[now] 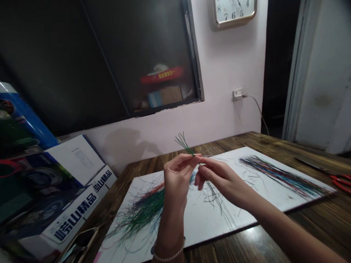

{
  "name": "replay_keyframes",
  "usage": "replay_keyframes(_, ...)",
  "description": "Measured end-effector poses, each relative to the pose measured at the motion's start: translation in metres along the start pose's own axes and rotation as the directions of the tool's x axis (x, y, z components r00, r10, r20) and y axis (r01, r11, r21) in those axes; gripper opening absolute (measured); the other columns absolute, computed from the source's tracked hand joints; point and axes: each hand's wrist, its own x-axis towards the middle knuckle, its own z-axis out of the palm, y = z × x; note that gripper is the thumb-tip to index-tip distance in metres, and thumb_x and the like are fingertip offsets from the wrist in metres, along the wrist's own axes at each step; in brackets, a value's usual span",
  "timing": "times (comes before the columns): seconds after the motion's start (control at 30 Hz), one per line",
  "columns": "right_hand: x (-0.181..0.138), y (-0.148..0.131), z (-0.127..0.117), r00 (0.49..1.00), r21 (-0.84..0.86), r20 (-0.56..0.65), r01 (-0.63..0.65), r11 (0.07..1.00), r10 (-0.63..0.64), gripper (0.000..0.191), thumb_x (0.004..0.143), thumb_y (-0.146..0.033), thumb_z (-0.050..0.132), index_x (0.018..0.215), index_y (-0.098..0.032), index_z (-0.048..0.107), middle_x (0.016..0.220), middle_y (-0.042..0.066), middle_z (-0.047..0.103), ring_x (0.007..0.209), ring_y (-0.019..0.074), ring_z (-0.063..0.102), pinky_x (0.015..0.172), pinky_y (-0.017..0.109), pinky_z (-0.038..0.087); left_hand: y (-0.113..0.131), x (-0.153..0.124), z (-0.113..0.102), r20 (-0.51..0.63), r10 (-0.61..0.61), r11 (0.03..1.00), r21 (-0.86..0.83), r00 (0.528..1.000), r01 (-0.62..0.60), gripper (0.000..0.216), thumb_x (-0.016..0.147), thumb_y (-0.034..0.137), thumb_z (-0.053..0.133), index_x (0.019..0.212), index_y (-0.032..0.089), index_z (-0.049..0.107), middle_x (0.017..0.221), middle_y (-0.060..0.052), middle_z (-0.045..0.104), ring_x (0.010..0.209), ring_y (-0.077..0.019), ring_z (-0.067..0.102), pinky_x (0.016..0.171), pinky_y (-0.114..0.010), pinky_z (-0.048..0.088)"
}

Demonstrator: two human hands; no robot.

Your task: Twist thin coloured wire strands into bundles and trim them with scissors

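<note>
Pinching a slim bunch of fine green wires, the left hand holds it near the middle of the view, above the white board on the wooden counter. The right hand sits at 3 o'clock from the left, its forearm running off toward 4 o'clock, and pinches the same bunch just beside the left hand's grip. The two hands almost touch. The bunch's long axis slants from 11 o'clock to 5 o'clock: its green tips fan out above the left hand, which is nearer to them, while darker strands trail past the right hand toward the board. At 8 o'clock lies a tangled heap of green, red and blue wires. Between 2 and 3 o'clock, a straight band of multicoloured wires runs along the board. Red-handled cutters rest farther out at 3 o'clock.
</note>
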Motion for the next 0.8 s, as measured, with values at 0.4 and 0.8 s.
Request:
replay_keyframes(0.4,-0.007,0.007,0.010,0.987,-0.615,-0.039,0.097,0.783,-0.153,0.019,0.092,-0.016,0.033,0.088,-0.017,0.052,0.059,-0.001,0.047,0.050,0.0117,0.033,0.050,0.027,0.027,0.004,-0.008,0.000,-0.049,0.083,0.995,0.067,0.995,-0.079,0.006,0.068,0.012,0.074,0.067,0.018,0.074,0.067,-0.002,0.073,0.061,-0.0113,0.067,0.058,-0.018,0.055)
replay_keyframes(0.8,-0.011,-0.005,0.002,0.992,-0.414,-0.054,0.084,0.906,-0.117,0.017,0.097,-0.029,0.033,0.099,-0.022,0.048,0.070,-0.002,0.048,0.061,0.0124,0.041,0.056,0.026,0.035,0.003,-0.004,-0.006,-0.047,0.037,0.990,-0.134,0.998,-0.043,0.005,0.072,0.022,0.073,0.068,0.020,0.072,0.067,0.000,0.072,0.064,-0.0096,0.066,0.060,-0.017,0.052)
